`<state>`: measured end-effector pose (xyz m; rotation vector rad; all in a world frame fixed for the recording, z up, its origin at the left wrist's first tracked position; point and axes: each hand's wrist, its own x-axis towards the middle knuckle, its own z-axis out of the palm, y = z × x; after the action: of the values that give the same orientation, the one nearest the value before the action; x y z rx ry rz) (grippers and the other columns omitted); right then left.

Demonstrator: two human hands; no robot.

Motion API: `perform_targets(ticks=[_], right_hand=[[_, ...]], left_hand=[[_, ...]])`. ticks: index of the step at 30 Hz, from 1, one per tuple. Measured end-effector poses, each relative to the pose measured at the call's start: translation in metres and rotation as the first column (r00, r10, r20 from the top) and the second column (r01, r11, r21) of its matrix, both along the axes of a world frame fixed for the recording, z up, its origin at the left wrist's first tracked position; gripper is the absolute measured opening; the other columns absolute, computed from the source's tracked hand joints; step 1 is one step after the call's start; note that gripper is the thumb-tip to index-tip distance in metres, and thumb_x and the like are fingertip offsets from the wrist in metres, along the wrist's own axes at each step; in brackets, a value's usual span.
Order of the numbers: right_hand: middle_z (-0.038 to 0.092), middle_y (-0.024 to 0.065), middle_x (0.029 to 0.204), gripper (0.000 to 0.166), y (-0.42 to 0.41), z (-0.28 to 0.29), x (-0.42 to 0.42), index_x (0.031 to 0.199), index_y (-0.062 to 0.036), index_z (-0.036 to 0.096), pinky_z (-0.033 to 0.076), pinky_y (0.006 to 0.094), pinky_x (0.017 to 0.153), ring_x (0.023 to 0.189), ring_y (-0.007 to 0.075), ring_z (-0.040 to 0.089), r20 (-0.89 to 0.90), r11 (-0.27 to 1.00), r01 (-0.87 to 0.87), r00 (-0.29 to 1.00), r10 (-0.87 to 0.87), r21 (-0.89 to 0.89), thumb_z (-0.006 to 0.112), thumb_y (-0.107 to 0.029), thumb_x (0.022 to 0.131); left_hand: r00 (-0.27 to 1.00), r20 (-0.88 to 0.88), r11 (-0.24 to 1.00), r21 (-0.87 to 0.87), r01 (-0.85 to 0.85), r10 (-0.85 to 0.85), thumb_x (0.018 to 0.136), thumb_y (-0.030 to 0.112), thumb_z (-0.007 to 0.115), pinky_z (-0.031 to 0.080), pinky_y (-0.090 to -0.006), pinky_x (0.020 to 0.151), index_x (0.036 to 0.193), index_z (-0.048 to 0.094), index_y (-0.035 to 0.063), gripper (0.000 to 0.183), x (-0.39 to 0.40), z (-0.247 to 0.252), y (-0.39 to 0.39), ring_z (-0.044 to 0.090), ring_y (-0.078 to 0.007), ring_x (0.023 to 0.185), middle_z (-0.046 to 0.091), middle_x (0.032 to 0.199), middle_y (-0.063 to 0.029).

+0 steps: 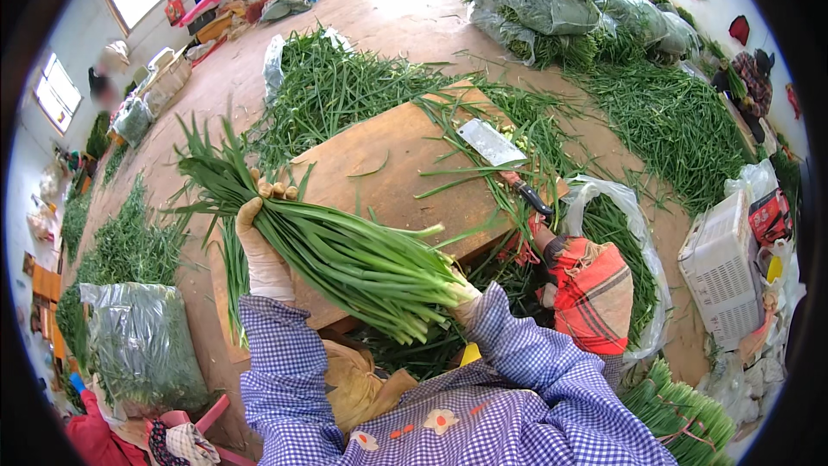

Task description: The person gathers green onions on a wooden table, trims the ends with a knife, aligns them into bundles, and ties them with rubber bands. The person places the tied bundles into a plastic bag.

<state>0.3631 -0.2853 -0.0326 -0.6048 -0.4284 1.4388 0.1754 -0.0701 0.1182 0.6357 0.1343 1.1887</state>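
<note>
A thick bunch of long green leafy stalks, likely garlic chives (362,252), lies slantwise across my front, pale root ends at the right. My left hand (262,226), in a pale glove, is closed round its leafy end. Behind the pale ends my right hand (467,301) is mostly hidden by stalks and sleeve; it supports that end. Below and beyond is a wooden board (388,168) with stray leaves. A cleaver (495,145) with a dark handle rests at the board's right side, its blade on loose leaves.
Loose green heaps (336,84) lie beyond the board. An open plastic bag (653,272) of greens and a white crate (721,272) stand right; a filled clear bag (142,343) stands left. Tied bunches (679,414) lie lower right. Stacked bags (537,10) stand behind. Other people work at the edges.
</note>
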Motion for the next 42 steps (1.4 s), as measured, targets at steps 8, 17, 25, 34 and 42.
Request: perform_targets(ticks=[8,17,25,34,42], right_hand=[[0.062,0.0091,0.072,0.027,-0.012,0.052,0.01,0.091,-0.0089,0.064,0.051,0.0391,0.064,0.066,0.0307,0.062,0.841,0.981,-0.149,-0.51,-0.183,0.124,0.063,-0.033,0.08],[0.065,0.0071,0.08,0.039,-0.029,0.03,0.024,0.108,0.0027,0.062,0.051,0.028,0.075,0.075,0.0141,0.063,0.49,0.97,-0.07,0.853,0.178,-0.231,0.053,-0.033,0.096],[0.067,0.0121,0.097,0.041,0.011,0.049,-0.02,0.116,-0.0013,0.059,0.05,0.0345,0.082,0.088,0.0222,0.065,0.626,0.952,0.173,0.779,0.024,-0.252,0.065,-0.029,0.087],[0.068,0.0041,0.082,0.037,0.021,0.028,-0.026,0.101,0.0021,0.066,0.048,0.0248,0.068,0.073,0.0093,0.059,0.635,0.878,0.093,0.727,0.262,-0.469,0.07,-0.031,0.086],[0.066,0.0064,0.106,0.037,0.013,0.043,-0.037,0.118,-0.003,0.06,0.048,0.0286,0.088,0.096,0.0149,0.06,0.218,0.976,0.098,0.974,-0.054,-0.194,0.07,-0.008,0.083]], left_hand=[[0.996,0.027,0.994,-0.067,0.084,-0.083,0.073,0.005,0.062,0.048,-0.0329,0.078,0.111,0.057,0.0035,0.038,-0.023,-0.023,0.025,0.059,-0.0162,0.073,0.06,0.078,-0.0027],[0.952,0.286,0.983,0.171,0.06,-0.108,0.073,0.006,0.066,0.042,-0.0304,0.077,0.113,0.057,0.0034,0.041,-0.043,-0.024,0.036,0.053,-0.0123,0.067,0.054,0.075,0.0012],[0.925,0.321,0.958,0.258,0.123,-0.205,0.073,0.005,0.061,0.044,-0.0311,0.075,0.109,0.057,0.0022,0.036,-0.023,-0.014,0.027,0.055,-0.0137,0.066,0.058,0.074,-0.0012],[0.942,0.237,0.941,0.295,0.165,-0.239,0.071,0.005,0.062,0.041,-0.0293,0.07,0.106,0.056,0.0012,0.036,-0.008,-0.008,0.014,0.051,-0.0134,0.063,0.054,0.072,-0.0005],[0.931,0.291,0.955,0.26,0.143,-0.219,0.068,0.006,0.061,0.043,-0.0305,0.071,0.103,0.058,0.003,0.035,-0.013,-0.008,0.017,0.054,-0.0143,0.066,0.056,0.072,-0.0016]])
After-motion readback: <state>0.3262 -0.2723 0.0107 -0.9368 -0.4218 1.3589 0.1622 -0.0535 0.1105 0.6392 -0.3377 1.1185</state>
